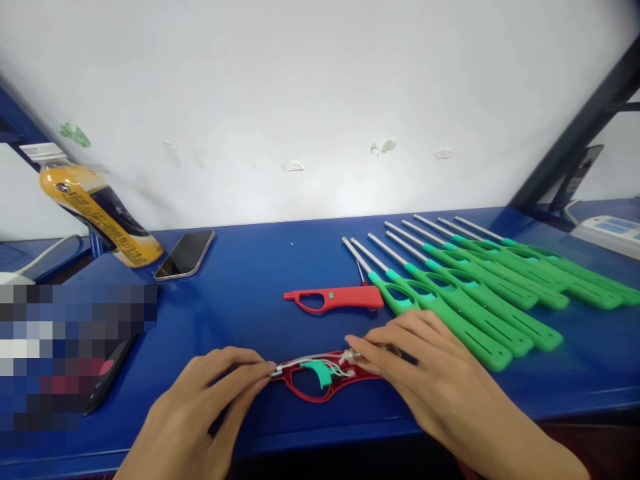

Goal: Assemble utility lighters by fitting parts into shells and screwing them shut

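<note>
An opened red lighter shell [311, 399] lies near the table's front edge, with a teal trigger [320, 372] and thin white wires [305, 360] inside it. My left hand [205, 393] pinches the small metal piece [277, 371] at the shell's narrow left end. At the wide end, my right hand [425, 367] has its thumb and fingers closed around a clear fuel tank [356, 355], which sits at the shell; my fingers hide much of it. Just beyond, a second red lighter shell [345, 298] rests on the table, its trigger loop pointing left.
Several green long-neck lighters [480, 313] lie in a slanted row at the right. A phone [186, 255] and a yellow drink bottle [100, 207] are at the back left. The blue table [240, 300] meets a white wall [310, 100].
</note>
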A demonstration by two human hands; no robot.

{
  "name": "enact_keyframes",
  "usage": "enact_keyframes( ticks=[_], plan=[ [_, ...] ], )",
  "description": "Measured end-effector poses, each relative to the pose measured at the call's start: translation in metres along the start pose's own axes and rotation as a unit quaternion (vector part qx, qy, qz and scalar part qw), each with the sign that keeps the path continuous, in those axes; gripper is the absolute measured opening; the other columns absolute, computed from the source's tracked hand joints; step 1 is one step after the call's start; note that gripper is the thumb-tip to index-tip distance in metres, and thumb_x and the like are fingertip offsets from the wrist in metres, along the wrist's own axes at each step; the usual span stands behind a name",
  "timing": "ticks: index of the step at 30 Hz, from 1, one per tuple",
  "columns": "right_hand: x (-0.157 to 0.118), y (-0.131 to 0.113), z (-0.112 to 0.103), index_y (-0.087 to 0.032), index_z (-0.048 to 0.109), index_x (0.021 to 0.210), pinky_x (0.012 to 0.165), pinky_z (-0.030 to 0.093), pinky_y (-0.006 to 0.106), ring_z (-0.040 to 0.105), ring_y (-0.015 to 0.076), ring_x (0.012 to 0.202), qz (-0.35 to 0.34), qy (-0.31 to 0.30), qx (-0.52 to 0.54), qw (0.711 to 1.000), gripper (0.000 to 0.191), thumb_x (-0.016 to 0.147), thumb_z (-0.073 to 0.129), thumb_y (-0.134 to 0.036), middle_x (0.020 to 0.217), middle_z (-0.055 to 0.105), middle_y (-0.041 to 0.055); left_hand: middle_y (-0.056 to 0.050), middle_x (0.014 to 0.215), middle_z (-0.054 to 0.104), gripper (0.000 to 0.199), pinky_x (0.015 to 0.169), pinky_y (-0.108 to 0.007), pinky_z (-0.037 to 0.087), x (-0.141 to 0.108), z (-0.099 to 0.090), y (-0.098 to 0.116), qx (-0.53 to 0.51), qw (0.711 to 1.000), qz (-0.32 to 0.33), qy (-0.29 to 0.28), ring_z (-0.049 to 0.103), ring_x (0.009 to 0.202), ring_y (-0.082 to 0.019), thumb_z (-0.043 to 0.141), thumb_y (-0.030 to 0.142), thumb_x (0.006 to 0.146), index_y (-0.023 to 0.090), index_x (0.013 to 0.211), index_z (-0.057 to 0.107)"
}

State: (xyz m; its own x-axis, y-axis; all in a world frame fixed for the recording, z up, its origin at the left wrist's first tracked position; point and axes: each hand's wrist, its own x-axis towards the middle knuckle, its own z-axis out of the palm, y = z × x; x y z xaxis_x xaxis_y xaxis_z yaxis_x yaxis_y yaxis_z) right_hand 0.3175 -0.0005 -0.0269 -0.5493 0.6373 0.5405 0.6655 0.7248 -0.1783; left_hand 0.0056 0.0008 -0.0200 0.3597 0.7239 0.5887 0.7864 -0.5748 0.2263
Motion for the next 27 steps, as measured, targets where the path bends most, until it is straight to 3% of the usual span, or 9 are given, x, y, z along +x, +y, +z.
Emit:
enact_keyframes(
  ticks=[3,6,10,16,19,22,27],
  plan=[
    [-0.001,0.0,0.0,-0.02,0.065,0.141,0.102,0.035,0.039,0.06,0.019,0.102,0.006,-0.009,-0.003,1.0,0.041,0.107,0.051,-0.002,0.115,0.071,0.0023,0.011,0.109,0.079,0.032,0.085,-0.019,0.059,-0.005,0.0,-0.001,-0.008,0.997,-0.053,-0.051,0.076,0.094,-0.01,0.049,0.053,0.112,0.045,0.107,0.079],
    [0.0,0.0,-0.001,-0.021,0.065,0.14,0.101,0.035,0.039,0.061,0.0191,0.101,0.011,-0.008,-0.004,1.0,0.042,0.107,0.05,-0.002,0.115,0.071,0.0024,0.009,0.111,0.077,0.031,0.083,-0.021,0.06,-0.007,0.0,-0.004,-0.021,0.996,-0.044,-0.07,0.075,0.095,-0.012,0.049,0.051,0.113,0.044,0.11,0.079],
    [0.002,-0.001,-0.002,-0.022,0.067,0.137,0.097,0.037,0.037,0.061,0.0193,0.1,0.011,-0.001,-0.007,1.0,0.037,0.11,0.048,-0.007,0.113,0.071,0.0027,0.005,0.11,0.075,0.028,0.079,-0.019,0.06,-0.003,0.001,-0.004,-0.026,0.998,-0.003,-0.054,0.075,0.092,-0.012,0.05,0.036,0.112,0.04,0.113,0.078],
    [-0.001,-0.001,-0.004,-0.023,0.066,0.139,0.099,0.037,0.038,0.059,0.0193,0.103,0.016,-0.016,-0.012,1.0,0.045,0.105,0.049,0.0,0.116,0.07,0.0024,-0.001,0.108,0.076,0.034,0.075,-0.014,0.06,0.0,0.004,0.004,0.029,0.996,0.078,-0.016,0.078,0.085,-0.01,0.044,0.02,0.111,0.029,0.12,0.075],
    [-0.002,0.001,-0.001,-0.025,0.065,0.14,0.096,0.037,0.038,0.058,0.0192,0.103,0.02,-0.021,-0.008,1.0,0.042,0.106,0.053,-0.002,0.116,0.069,0.0017,-0.005,0.118,0.074,0.035,0.083,-0.019,0.063,-0.001,0.009,0.009,0.054,0.995,0.072,-0.03,0.078,0.096,-0.014,0.043,0.024,0.112,0.027,0.137,0.068],
    [-0.003,0.003,0.002,-0.025,0.065,0.141,0.095,0.038,0.038,0.057,0.0197,0.102,0.024,-0.019,-0.006,1.0,0.04,0.107,0.056,-0.005,0.116,0.069,0.0018,-0.006,0.126,0.069,0.032,0.095,-0.031,0.064,0.001,0.018,0.016,0.029,0.997,0.06,-0.043,0.072,0.108,-0.019,0.049,0.026,0.112,0.028,0.141,0.063],
    [-0.006,0.005,0.002,-0.023,0.064,0.142,0.096,0.039,0.039,0.055,0.0208,0.103,0.012,-0.012,-0.01,1.0,0.043,0.107,0.052,-0.002,0.117,0.068,0.0035,-0.004,0.117,0.065,0.026,0.082,-0.028,0.061,0.009,0.029,0.021,-0.013,0.997,0.061,-0.034,0.066,0.099,-0.017,0.051,0.02,0.112,0.027,0.133,0.066]
  ],
)
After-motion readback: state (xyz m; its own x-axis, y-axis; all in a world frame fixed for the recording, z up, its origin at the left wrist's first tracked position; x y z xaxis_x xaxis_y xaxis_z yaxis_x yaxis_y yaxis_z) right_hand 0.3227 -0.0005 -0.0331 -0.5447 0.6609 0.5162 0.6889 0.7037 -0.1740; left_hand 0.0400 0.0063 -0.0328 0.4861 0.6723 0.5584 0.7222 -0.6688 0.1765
